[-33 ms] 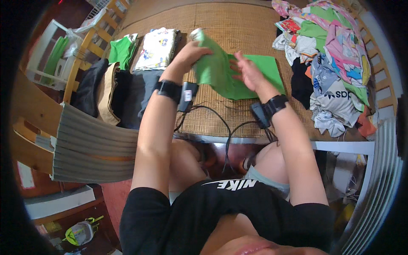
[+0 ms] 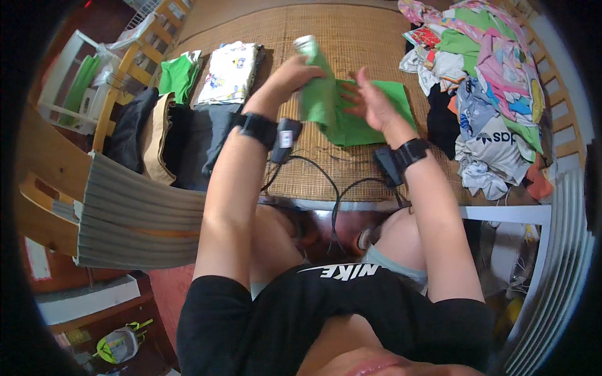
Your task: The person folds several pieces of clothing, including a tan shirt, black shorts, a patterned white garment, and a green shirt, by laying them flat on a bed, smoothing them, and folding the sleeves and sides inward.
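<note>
A green garment (image 2: 382, 113), perhaps a shirt, lies partly flat on the woven mat in front of me. Its left part is raised and bent over, with a pale end at the top. My left hand (image 2: 298, 72) is closed round this lifted part. Over the flat part is my right hand (image 2: 370, 106), its fingers spread and nothing gripped; whether the fingertips touch the cloth I cannot tell. Left of my left hand sit a folded white printed garment (image 2: 227, 74) and a folded green one (image 2: 179, 76).
Folded dark garments (image 2: 207, 135) and a tan one (image 2: 158, 141) lie at the left. A loose heap of clothes (image 2: 495, 94) covers the right side of the woven mat (image 2: 301, 182). Black cables (image 2: 338, 200) run from my wristbands over the front edge. Wooden rails (image 2: 138, 62) border the bed.
My left hand has moved a little to the right with the raised part of the green garment. The right hand has shifted slightly to the right, its fingers still apart.
</note>
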`<state>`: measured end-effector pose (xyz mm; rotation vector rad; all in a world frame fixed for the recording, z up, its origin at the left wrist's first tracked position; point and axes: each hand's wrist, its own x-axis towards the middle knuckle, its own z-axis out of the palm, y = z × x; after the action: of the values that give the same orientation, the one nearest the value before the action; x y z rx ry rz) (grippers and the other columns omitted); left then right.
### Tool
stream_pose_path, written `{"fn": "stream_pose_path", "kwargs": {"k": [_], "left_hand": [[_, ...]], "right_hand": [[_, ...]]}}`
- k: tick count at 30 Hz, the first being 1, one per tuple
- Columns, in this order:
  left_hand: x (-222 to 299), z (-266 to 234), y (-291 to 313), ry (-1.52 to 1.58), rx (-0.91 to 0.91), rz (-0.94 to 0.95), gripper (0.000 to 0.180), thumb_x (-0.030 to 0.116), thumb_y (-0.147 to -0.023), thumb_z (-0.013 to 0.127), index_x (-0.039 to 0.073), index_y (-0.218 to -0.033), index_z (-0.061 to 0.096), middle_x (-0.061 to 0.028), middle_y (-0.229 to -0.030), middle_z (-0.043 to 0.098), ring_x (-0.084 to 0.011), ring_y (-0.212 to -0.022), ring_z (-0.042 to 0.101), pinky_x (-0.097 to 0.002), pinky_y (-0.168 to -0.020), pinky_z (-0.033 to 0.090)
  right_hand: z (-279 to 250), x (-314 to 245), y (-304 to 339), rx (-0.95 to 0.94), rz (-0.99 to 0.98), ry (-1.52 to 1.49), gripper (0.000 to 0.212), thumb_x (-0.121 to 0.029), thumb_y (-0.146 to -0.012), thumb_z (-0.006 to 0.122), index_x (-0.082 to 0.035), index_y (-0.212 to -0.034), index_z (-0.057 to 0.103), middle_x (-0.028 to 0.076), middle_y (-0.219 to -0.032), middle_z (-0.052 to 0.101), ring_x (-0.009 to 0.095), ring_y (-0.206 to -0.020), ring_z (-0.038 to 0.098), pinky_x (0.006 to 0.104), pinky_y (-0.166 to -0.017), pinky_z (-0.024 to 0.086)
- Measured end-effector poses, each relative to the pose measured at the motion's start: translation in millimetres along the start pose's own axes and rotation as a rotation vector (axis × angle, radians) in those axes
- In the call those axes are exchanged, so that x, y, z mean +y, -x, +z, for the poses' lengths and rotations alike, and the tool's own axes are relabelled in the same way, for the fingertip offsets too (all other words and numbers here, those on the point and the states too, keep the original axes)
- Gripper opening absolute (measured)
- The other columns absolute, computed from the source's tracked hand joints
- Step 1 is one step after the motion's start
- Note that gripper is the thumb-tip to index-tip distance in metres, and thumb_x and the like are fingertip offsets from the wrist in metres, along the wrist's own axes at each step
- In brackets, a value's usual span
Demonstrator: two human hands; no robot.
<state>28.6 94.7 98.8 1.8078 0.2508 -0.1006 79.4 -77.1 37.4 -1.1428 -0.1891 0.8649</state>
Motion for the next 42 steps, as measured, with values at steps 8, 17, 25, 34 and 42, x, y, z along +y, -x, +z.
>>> {"fn": "stream_pose_path", "kwargs": {"k": [8,17,25,34,42], "left_hand": [[0,99,-59,-0.040,-0.205,0.158,0.038,0.004,-0.069,0.052,-0.002,-0.106,0.047,-0.0120,-0.087,0.056,-0.0175,-0.076,0.055,-0.0256,-0.065,0.046],[-99,87,-35,-0.102,0.111,-0.521,0.051,0.034,-0.070,0.059,-0.007,-0.096,0.046,-0.0180,-0.088,0.054,-0.0277,-0.079,0.055,-0.0371,-0.055,0.048],[-106,110,-28,0.409,0.158,-0.377,0.029,0.022,-0.077,0.051,-0.003,-0.094,0.049,-0.0101,-0.082,0.055,-0.0238,-0.065,0.056,-0.0347,-0.053,0.048],[-88,57,-14,1.127,-0.107,-0.121,0.057,0.050,-0.079,0.035,0.004,-0.113,0.038,-0.0147,-0.110,0.044,-0.0274,-0.102,0.043,-0.0447,-0.084,0.035],[-105,84,19,1.160,0.052,-0.235,0.054,0.044,-0.079,0.042,0.009,-0.118,0.031,-0.0122,-0.117,0.038,-0.0273,-0.106,0.039,-0.0451,-0.087,0.033]], "right_hand": [[-98,2,-6,0.186,-0.024,-0.031,0.029,-0.015,-0.069,0.060,-0.004,-0.095,0.052,0.005,-0.078,0.055,0.018,-0.066,0.053,0.0315,-0.059,0.043],[-161,21,-15,0.523,-0.087,0.820,0.041,-0.014,-0.065,0.060,0.006,-0.098,0.047,0.013,-0.087,0.055,0.024,-0.073,0.055,0.0327,-0.062,0.042],[-155,25,-7,0.505,0.130,1.144,0.057,-0.032,-0.064,0.065,0.008,-0.099,0.047,0.020,-0.095,0.052,0.026,-0.082,0.054,0.0366,-0.066,0.043],[-119,10,1,0.145,0.457,0.228,0.030,-0.013,-0.072,0.055,0.001,-0.097,0.046,0.012,-0.082,0.054,0.021,-0.065,0.056,0.0333,-0.053,0.048],[-69,26,-4,-0.090,0.184,-0.088,0.025,0.001,-0.071,0.049,0.000,-0.096,0.048,0.012,-0.088,0.054,0.024,-0.073,0.056,0.0383,-0.065,0.048]]}}
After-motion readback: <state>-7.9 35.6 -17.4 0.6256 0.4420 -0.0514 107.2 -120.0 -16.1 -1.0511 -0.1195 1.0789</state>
